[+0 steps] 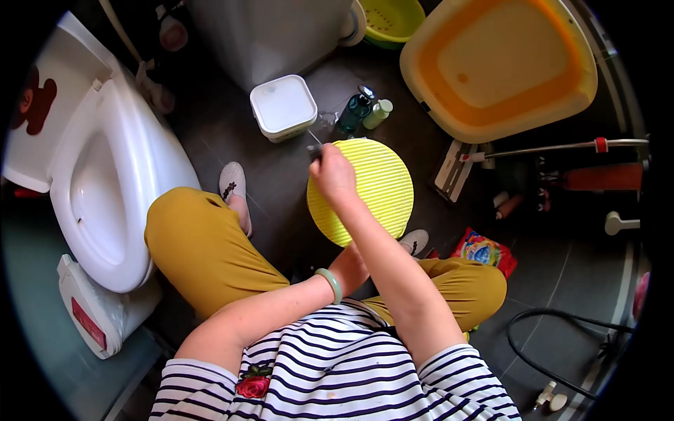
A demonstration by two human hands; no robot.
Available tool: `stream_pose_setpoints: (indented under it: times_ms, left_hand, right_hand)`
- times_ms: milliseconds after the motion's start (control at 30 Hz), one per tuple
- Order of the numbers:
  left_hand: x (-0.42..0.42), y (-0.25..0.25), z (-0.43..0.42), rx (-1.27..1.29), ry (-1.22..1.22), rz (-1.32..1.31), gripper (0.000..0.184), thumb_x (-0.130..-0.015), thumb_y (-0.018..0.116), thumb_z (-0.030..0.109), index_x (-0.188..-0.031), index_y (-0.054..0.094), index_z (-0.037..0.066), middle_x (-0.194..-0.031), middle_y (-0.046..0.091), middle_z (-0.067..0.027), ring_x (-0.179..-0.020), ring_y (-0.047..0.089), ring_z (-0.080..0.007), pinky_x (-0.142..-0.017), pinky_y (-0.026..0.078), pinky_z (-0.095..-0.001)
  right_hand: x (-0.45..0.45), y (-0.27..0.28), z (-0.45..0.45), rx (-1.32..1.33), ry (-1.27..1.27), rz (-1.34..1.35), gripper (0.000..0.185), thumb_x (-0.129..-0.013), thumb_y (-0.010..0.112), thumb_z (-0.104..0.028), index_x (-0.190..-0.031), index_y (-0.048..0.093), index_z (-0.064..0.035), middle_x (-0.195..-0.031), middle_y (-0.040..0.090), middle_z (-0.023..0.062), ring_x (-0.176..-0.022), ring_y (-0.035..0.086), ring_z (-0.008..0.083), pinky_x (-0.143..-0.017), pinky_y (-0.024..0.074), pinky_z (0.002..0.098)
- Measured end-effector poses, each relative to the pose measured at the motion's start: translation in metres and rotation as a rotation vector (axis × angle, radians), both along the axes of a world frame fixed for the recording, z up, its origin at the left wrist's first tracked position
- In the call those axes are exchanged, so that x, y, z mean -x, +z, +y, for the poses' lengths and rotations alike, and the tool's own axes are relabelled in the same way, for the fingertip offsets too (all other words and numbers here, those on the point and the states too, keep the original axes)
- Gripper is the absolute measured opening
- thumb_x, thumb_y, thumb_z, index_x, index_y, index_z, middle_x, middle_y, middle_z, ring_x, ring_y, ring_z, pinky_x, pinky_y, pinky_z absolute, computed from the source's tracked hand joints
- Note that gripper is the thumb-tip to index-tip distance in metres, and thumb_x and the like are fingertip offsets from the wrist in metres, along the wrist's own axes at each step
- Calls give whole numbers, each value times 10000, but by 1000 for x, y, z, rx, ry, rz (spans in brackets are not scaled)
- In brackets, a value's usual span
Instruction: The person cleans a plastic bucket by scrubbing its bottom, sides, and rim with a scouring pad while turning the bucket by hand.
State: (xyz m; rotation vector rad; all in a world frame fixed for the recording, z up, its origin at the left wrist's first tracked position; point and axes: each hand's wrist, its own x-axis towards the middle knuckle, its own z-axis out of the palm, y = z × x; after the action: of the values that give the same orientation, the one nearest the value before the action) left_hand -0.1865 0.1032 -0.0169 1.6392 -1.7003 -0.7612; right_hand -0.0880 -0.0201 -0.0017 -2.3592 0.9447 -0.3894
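My right hand (pixel 334 173) reaches forward over the left part of a round yellow ribbed top (pixel 379 186). Its fingers are closed around a small black object (pixel 314 152), mostly hidden in the grip; a thin pale line lies just beyond it, and I cannot tell if they are joined. Nearer my body, my left hand (pixel 349 268) wears a pale green bangle (pixel 330 285) at the wrist. Its fingers are hidden behind my right forearm, close to the yellow top's near edge. Past the right hand stands a lidded white tub (pixel 283 105).
Beyond the yellow top stand a dark pump bottle (pixel 355 109) and a pale green bottle (pixel 378 114). A toilet (pixel 130 182) is at left, a large orange-and-cream basin (pixel 498 67) at upper right. A red packet (pixel 486 251) lies beside my knee; a black hose (pixel 523 319) curves at right.
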Motion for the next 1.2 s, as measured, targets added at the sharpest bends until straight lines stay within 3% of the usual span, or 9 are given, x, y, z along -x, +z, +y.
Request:
stream_pose_setpoints:
  times_ms: [67,200,267,300,367,467,600,767,1200]
  left_hand:
    - [-4,5,0,-7,132,522,209,-956,419,183,-1011,513,5,-955,575,-131,-906,521,-243,-823,404,-341]
    - [-15,19,2,-79,76,631,208,-951,420,173,-1041,504,5,-975,568,-150,-916,530,-253,-826,411,-345]
    - [-15,14,5,114,32,310,216,-919,438,155,-1064,511,12,-993,573,-148,-951,532,-261,-845,413,-357]
    - [-15,12,7,179,23,200,223,-908,443,149,-1072,513,14,-999,575,-147,-963,533,-263,-851,414,-361]
    - [-10,11,8,61,-215,-737,342,-848,466,138,-1164,506,12,-1140,550,-146,-1089,499,-276,-898,409,-378]
    - [-11,-1,8,185,-98,-689,451,-829,465,155,-1253,467,0,-1291,465,-160,-1209,424,-283,-946,385,-388]
    - [-15,11,7,122,-140,-690,477,-817,468,163,-1259,459,-17,-1350,401,-198,-1274,369,-292,-962,372,-372]
    - [-13,13,8,142,-97,-642,470,-811,470,180,-1238,483,-15,-1341,420,-192,-1268,379,-276,-957,373,-369]
    - [-7,-13,8,245,-108,-694,454,-897,349,174,-1274,391,-76,-1374,353,-259,-1288,345,-370,-1043,311,-452]
  right_hand:
    - [-9,8,9,-37,77,58,178,-767,548,-153,-858,510,-5,-906,579,248,-782,571,417,-725,464,473]
    - [-16,7,6,-193,103,105,196,-752,535,-147,-866,526,12,-806,594,216,-754,594,356,-704,486,425]
    - [-11,-22,-10,-742,-37,-301,247,-773,543,-180,-951,549,-9,-826,612,146,-728,602,250,-691,495,378]
    - [2,18,-9,-1163,-201,-334,267,-793,550,-204,-1011,564,-51,-861,605,67,-757,580,168,-693,491,349]
    - [26,32,-24,-1370,-267,-401,183,-825,527,-172,-978,574,-84,-894,597,41,-835,570,150,-727,485,343]
    - [58,29,-47,-1489,-341,-499,150,-845,534,-158,-960,574,-71,-888,610,30,-832,577,152,-721,488,320]
    - [99,36,-77,-1157,-369,-388,122,-815,547,-161,-902,575,-80,-848,588,19,-789,560,149,-685,472,333]
    - [124,11,-113,-87,-264,33,277,-739,555,-204,-881,516,30,-761,579,245,-738,573,406,-675,466,426]
    - [26,9,52,-282,-14,-6,218,-803,546,-204,-866,522,3,-795,594,258,-767,571,443,-691,461,474]
